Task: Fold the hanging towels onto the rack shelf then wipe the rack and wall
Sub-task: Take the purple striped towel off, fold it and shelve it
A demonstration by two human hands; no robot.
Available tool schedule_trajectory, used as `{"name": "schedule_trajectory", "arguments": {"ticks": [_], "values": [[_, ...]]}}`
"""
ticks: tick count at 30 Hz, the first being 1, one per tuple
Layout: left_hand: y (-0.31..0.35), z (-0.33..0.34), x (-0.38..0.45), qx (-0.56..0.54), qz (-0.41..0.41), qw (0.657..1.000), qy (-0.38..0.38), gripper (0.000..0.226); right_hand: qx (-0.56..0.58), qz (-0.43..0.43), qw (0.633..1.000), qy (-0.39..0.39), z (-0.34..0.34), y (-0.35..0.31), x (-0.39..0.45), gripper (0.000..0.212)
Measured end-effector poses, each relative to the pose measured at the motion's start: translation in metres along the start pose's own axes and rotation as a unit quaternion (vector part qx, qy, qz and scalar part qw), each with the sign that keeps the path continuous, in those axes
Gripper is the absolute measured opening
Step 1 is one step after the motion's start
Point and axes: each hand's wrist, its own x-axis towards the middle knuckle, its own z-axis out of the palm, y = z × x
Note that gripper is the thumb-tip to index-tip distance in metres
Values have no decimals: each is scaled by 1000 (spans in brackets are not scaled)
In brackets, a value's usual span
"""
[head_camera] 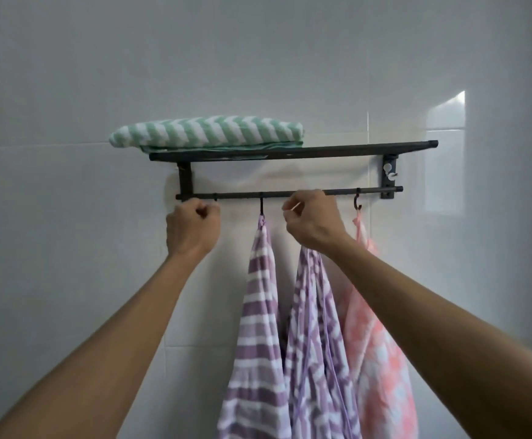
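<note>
Black metal wall rack (321,150), folded green-and-white striped towel (207,130) on its shelf, left hand (193,228) clenched below the lower bar (233,195), right hand (313,221) pinching the purple patterned towel's (315,327) top (its hook hidden), purple striped towel (258,312) and pink towel (381,350) hanging from hooks.

I saw a black rack (290,151) fixed to a pale tiled wall (68,90), with a folded green-and-white towel (206,130) lying on the left part of its shelf. On the lower bar (290,194), a purple striped towel (259,312) hung from a hook (261,204), and a pink towel (381,343) hung from another hook (357,202) further right. The left hand (193,226) was curled in a fist just under the bar's left end. The right hand (313,221) pinched the top of a purple patterned towel (315,343) at the bar.
</note>
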Motion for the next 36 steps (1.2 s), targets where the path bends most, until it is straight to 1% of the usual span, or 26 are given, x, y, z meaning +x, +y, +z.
{"name": "schedule_trajectory", "arguments": {"ticks": [3, 5, 7, 11, 12, 14, 16, 18, 21, 24, 25, 26, 28, 32, 34, 36], "values": [[-30, 25, -29, 10, -54, 993, -103, 24, 11, 42, 997, -58, 20, 25, -20, 14], [-47, 43, -37, 10, -79, 986, -143, 22, 28, 64, 994, -79, 34, 40, -24, 17], [-61, 61, -37, 14, -86, 980, -177, 21, 45, 89, 989, -105, 48, 53, -22, 17], [-78, 97, -26, -3, -94, 973, -213, 15, 51, 141, 982, -114, 80, 76, -6, 20], [-81, 105, -21, -5, -93, 972, -217, 20, 62, 154, 980, -112, 88, 81, 1, 21], [-87, 121, -8, -14, -86, 968, -235, 31, 94, 175, 973, -117, 102, 89, 17, 32], [-93, 134, 5, -35, -79, 962, -259, 32, 120, 179, 967, -136, 111, 91, 29, 43], [-100, 147, 17, -64, -79, 957, -271, 29, 146, 180, 962, -145, 121, 92, 40, 45], [-107, 158, 27, -93, -72, 958, -262, 28, 167, 172, 961, -139, 137, 98, 52, 38], [-111, 160, 32, -102, -69, 956, -266, 30, 194, 162, 960, -122, 147, 103, 58, 17], [-110, 159, 34, -100, -68, 956, -266, 30, 208, 163, 958, -114, 145, 103, 59, 14], [-110, 158, 36, -99, -67, 957, -264, 29, 220, 162, 956, -109, 144, 102, 60, 15], [-106, 155, 39, -105, -65, 964, -235, 26, 233, 149, 957, -86, 140, 99, 62, 17], [-89, 143, 39, -172, -50, 972, -152, 26, 257, 111, 960, 7, 129, 89, 63, 17], [-80, 136, 39, -192, -34, 973, -126, 25, 257, 88, 961, 44, 121, 79, 62, 16], [-67, 129, 36, -217, -26, 970, -109, 24, 267, 72, 959, 63, 114, 70, 60, 14]]}}
